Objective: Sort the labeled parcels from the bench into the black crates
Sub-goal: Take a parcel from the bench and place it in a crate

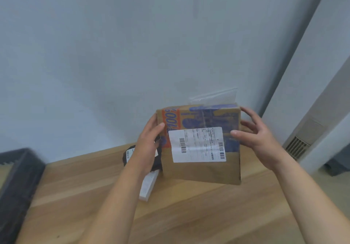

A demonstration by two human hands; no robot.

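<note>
Nearest, left hand (149,145) and right hand (259,135) each clasp a side edge of the cardboard parcel (200,171), thumbs in front.

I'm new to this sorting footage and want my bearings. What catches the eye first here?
A cardboard box with a white label, held mid-frame by the left hand and right hand over the wooden bench. A black crate sits at far left; a dark parcel and a white parcel lie beside the left wrist.
</note>
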